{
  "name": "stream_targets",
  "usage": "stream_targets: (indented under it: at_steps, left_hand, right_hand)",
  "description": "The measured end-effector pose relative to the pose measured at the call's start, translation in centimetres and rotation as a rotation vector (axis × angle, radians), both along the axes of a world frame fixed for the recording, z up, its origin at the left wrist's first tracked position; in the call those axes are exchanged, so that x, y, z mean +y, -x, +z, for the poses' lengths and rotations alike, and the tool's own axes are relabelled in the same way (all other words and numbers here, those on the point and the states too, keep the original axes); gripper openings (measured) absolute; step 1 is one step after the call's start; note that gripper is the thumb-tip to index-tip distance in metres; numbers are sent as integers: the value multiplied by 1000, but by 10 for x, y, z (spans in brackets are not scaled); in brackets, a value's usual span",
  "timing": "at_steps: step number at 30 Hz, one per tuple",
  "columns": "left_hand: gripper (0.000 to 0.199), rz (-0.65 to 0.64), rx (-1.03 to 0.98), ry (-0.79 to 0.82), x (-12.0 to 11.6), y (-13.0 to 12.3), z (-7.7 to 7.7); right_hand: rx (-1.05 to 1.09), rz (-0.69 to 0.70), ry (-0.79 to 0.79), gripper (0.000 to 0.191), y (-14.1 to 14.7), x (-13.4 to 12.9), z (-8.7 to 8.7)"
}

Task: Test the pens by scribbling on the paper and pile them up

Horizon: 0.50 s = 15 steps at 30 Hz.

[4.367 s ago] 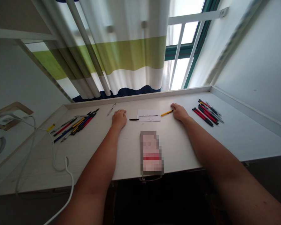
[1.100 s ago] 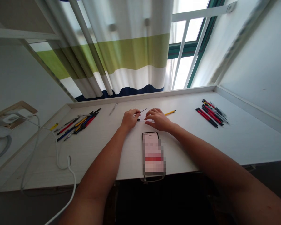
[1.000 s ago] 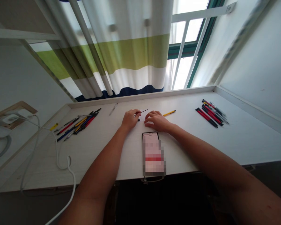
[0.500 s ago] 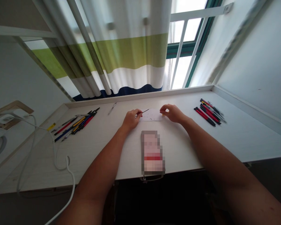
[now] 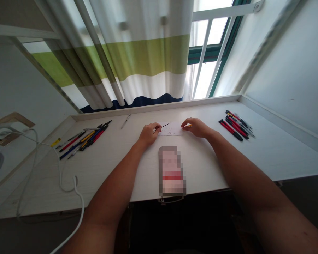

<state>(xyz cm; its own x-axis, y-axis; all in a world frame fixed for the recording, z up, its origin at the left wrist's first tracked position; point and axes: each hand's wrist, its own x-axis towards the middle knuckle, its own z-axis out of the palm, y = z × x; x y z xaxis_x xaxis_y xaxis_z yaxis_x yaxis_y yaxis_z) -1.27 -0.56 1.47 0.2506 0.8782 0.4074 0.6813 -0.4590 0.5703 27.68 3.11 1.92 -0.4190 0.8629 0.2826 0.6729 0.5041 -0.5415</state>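
Observation:
A small white sheet of paper [image 5: 172, 129] with dark marks lies on the white desk [image 5: 201, 165]. At its left edge my left hand [image 5: 149, 135] is closed on a thin dark stick [image 5: 165, 125], which looks like a pen refill and points right over the paper. My right hand [image 5: 195, 127] is at the paper's right edge, its fingers pinched on a small yellow piece [image 5: 190, 125], mostly hidden by the fingers. Nearer the desk's front edge lies a phone-shaped object [image 5: 172, 171], blurred by pixels.
Several pens [image 5: 88, 138] lie in a pile at the left, and several red and black pens [image 5: 235, 125] at the right. A lone clear pen [image 5: 126, 121] lies at the back. A white cable [image 5: 81, 201] hangs over the left front edge.
The yellow piece at my right hand shows more clearly between the fingers. My left hand stays in place with the dark stick. The view has shifted slightly.

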Motion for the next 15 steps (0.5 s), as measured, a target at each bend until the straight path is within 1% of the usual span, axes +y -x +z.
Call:
stream_targets:
  at_steps: [8, 15]
  left_hand:
    - [14, -7, -5, 26, -2, 0, 2]
    - [15, -2, -2, 46, -2, 0, 2]
  right_hand:
    - [29, 5, 56, 10, -3, 5, -6]
    - [68, -43, -27, 10, 4, 10, -16]
